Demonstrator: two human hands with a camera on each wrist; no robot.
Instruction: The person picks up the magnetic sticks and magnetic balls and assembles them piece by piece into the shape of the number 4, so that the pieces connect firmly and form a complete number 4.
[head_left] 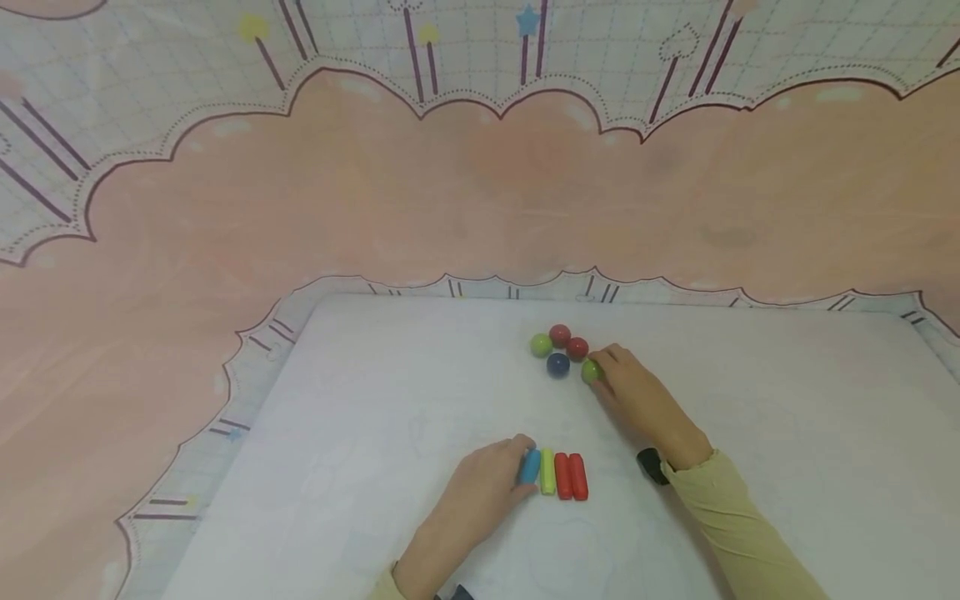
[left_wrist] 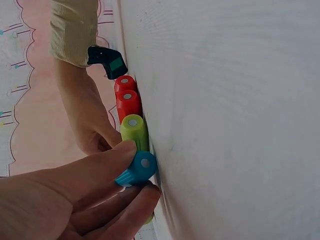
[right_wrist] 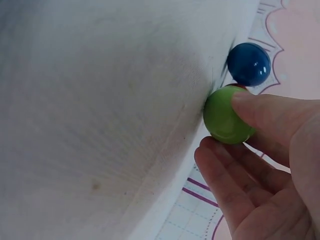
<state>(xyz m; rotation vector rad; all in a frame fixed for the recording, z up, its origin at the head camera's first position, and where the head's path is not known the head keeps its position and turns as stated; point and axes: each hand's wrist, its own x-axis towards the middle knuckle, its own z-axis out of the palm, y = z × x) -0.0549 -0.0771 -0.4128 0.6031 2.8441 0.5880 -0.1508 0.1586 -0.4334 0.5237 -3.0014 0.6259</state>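
Observation:
Between thumb and fingers, my left hand pinches a short blue rod with a silver dot in its end. Beside it on the white tabletop lie a yellow-green rod and two red rods, one next to the other. Farther back, my right hand grips a glossy green ball. Just left of that ball sit a dark blue ball, two red balls, the nearer and the farther, and another green ball.
The white tabletop ends at a far edge in front of a peach cloth with scalloped drawings. A black device sits at the right wrist, by the yellowish sleeve.

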